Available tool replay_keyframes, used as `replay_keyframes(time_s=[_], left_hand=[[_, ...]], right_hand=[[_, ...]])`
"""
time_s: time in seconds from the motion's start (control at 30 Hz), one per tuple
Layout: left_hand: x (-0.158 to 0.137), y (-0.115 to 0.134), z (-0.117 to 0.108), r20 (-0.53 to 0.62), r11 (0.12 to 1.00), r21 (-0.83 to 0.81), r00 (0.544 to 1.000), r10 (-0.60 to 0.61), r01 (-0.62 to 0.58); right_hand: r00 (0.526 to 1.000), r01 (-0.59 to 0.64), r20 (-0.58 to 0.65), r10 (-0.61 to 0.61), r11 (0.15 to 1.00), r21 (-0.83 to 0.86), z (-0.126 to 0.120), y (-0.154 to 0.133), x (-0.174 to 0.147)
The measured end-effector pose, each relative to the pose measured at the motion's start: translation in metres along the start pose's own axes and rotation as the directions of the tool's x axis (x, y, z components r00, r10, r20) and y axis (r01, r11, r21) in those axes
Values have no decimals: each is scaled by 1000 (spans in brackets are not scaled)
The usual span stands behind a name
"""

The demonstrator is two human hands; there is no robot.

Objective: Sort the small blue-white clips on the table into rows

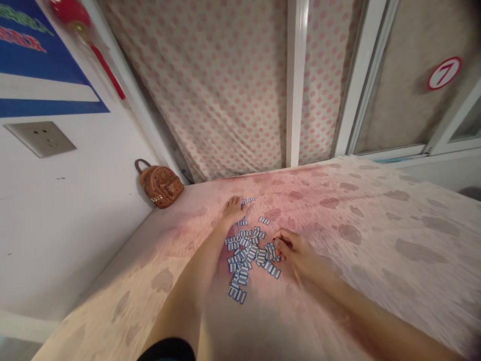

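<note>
A loose heap of small blue-and-white striped pieces (246, 255), like little cards or sticker strips, lies on the pink patterned cloth. Beyond the heap, my left hand (233, 209) rests palm down with its fingers stretched out. Beside its fingertips lies one striped strip (249, 199), partly covered by the hand. At the heap's right edge my right hand (292, 246) is closed, thumb and index finger pinched together next to the pieces. Whether a piece is between those fingers is hidden. A single strip (264, 220) lies apart between my two hands.
The cloth-covered surface (338, 301) stretches wide to the right. A small brown backpack-shaped bag (161, 185) leans against the left wall. Behind hangs a dotted curtain (225, 90) with white window frames (296, 80). A wall socket (43, 139) is at far left.
</note>
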State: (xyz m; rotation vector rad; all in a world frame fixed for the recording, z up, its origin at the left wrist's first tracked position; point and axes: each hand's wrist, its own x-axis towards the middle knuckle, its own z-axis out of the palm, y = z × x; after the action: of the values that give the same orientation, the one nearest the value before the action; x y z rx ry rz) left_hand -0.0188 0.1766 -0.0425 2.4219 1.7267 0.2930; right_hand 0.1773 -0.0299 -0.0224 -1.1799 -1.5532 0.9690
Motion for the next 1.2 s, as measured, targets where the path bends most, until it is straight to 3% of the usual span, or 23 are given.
replay_keyframes(time_s=[0.13, 0.3, 0.47, 0.63, 0.7, 0.77, 0.83, 0.9, 1.03, 1.2], left_hand=[[7, 17, 9, 8, 997, 25, 997, 72, -72], [-13, 24, 9, 94, 967, 14, 963, 253, -255], [-61, 32, -2, 120, 910, -65, 902, 414, -409], [-121, 32, -27, 99, 801, -357, 833, 544, -481], [-128, 24, -34, 12, 783, -406, 854, 521, -472], [-117, 12, -36, -111, 840, -349, 908, 403, -416], [-94, -2, -33, -177, 936, -256, 963, 202, -243], [-63, -10, -27, -199, 978, -195, 979, 33, -72], [-9, -4, -12, -216, 981, -183, 976, 23, -64], [28, 15, 3, -204, 984, -159, 978, 50, -84]], right_hand=[[999, 29, 34, -27, 998, -57, -1, 5, 1], [997, -1, 75, 4, 999, -49, 7, 13, -2], [997, -31, 71, 32, 999, -16, 8, 10, -3], [1000, 7, 29, -6, 999, -47, 3, -1, -1], [999, 21, 39, -19, 999, -39, 4, -1, -1], [998, 29, 64, -27, 999, -39, 6, 1, -2], [996, 37, 82, -32, 998, -52, 8, 2, -3], [996, 34, 83, -28, 997, -74, 7, 1, -4], [997, 52, 70, -43, 989, -139, 2, -7, -4], [996, 51, 87, -38, 985, -162, -1, -11, -5]])
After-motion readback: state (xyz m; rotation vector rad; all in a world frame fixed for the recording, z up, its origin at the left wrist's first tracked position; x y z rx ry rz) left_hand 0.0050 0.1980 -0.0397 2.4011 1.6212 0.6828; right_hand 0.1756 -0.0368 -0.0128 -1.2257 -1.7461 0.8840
